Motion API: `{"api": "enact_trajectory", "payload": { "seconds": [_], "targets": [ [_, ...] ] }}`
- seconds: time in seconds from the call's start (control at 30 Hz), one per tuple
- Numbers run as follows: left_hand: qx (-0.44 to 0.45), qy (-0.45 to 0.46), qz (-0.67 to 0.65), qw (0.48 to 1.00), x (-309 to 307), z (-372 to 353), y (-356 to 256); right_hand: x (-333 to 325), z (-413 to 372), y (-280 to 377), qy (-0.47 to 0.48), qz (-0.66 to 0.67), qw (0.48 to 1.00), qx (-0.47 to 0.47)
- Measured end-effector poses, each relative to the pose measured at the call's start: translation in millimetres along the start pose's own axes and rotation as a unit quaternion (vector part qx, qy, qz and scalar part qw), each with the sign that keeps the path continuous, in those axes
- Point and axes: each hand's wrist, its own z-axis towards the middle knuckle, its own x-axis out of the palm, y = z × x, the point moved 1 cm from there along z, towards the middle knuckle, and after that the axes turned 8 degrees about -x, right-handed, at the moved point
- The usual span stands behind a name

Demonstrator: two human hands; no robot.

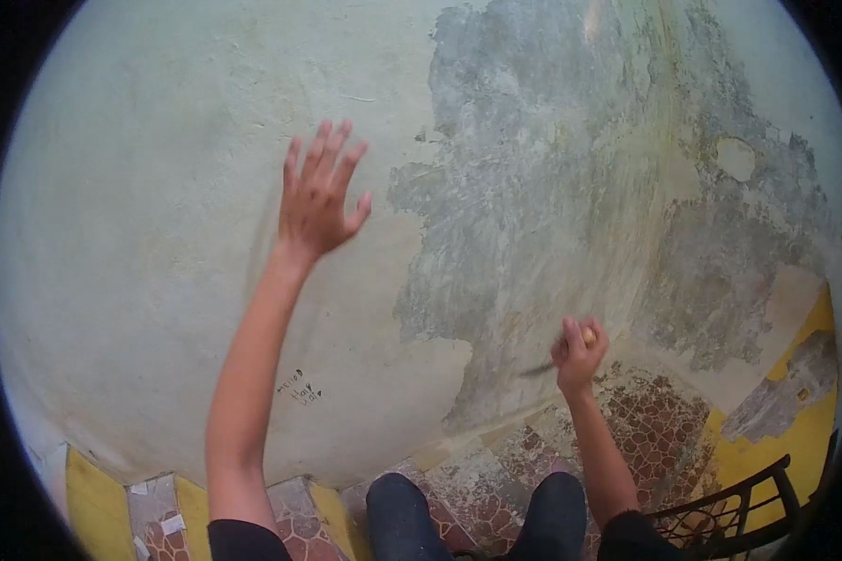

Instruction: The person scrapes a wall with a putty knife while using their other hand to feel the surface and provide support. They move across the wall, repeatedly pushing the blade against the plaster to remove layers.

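Note:
My left hand (319, 198) is raised with its fingers spread, flat against or just in front of the pale painted wall (159, 215); it holds nothing. Lower right, my right hand (580, 353) is closed round the light-coloured handle (588, 337) of a tool. A thin dark blade (537, 370) points left from that fist, near the bottom of the bare grey patch (515, 187), where the paint is gone. Whether the blade touches the wall cannot be made out.
Yellow and stone-patterned steps (98, 496) run along the bottom left. Paint flakes lie on the patterned floor (650, 421) below the wall. A black metal railing (744, 510) stands at the lower right. My knees (402, 514) show at the bottom.

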Motion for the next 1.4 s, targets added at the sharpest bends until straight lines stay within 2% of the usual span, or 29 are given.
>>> {"api": "enact_trajectory", "payload": {
  "seconds": [0.1, 0.2, 0.3, 0.43, 0.53, 0.6, 0.67, 0.73, 0.87, 0.93, 1.0, 1.13, 1.17, 1.27, 1.4],
  "targets": [
    [0.000, 0.013, 0.079, 0.997, 19.4, 29.1, 16.1, 80.3, 41.5, 13.3, 0.085, 0.072, 0.992, -0.052],
    [0.002, -0.001, 0.078, 0.997, 26.4, 30.4, 12.8, 145.8, 86.5, 37.0, 0.144, 0.118, 0.973, -0.133],
    [-0.009, 0.005, 0.097, 0.995, 26.2, 25.7, 10.4, 195.0, 111.2, 58.7, 0.132, 0.149, 0.969, -0.145],
    [-0.012, -0.009, 0.092, 0.996, 26.8, 25.1, 8.1, 253.0, 135.2, 63.9, 0.178, 0.172, 0.951, -0.185],
    [-0.019, -0.012, 0.094, 0.995, 29.3, 25.1, 8.1, 263.2, 141.5, 65.2, 0.179, 0.200, 0.944, -0.193],
    [-0.023, -0.014, 0.101, 0.995, 32.4, 27.9, 11.3, 269.8, 140.3, 47.5, 0.152, 0.149, 0.935, -0.282],
    [-0.025, -0.015, 0.104, 0.994, 33.4, 28.2, 12.0, 268.8, 139.6, 33.3, 0.174, 0.163, 0.937, -0.257],
    [-0.021, -0.023, 0.099, 0.995, 34.9, 27.7, 13.2, 256.0, 144.1, 36.0, 0.136, 0.189, 0.943, -0.236],
    [-0.017, -0.035, 0.085, 0.996, 36.8, 27.8, 14.4, 244.6, 142.9, 30.3, 0.126, 0.251, 0.928, -0.245],
    [-0.014, -0.037, 0.091, 0.995, 36.7, 27.4, 13.9, 249.0, 141.4, 18.5, 0.133, 0.243, 0.938, -0.209],
    [-0.014, -0.038, 0.090, 0.995, 37.5, 26.8, 13.7, 244.8, 145.4, 19.0, 0.146, 0.235, 0.932, -0.234],
    [-0.014, -0.046, 0.093, 0.995, 36.1, 27.9, 13.3, 239.9, 146.7, 23.7, 0.105, 0.237, 0.930, -0.259],
    [-0.014, -0.045, 0.088, 0.995, 35.2, 27.4, 11.4, 247.2, 143.9, 10.9, 0.123, 0.240, 0.935, -0.231],
    [-0.026, -0.019, 0.109, 0.994, 33.3, 29.4, 12.2, 240.9, 141.8, 18.3, 0.152, 0.243, 0.924, -0.254],
    [-0.019, -0.043, 0.097, 0.994, 38.4, 26.2, 15.2, 241.9, 146.7, 17.7, 0.095, 0.260, 0.930, -0.243]
  ]
}}
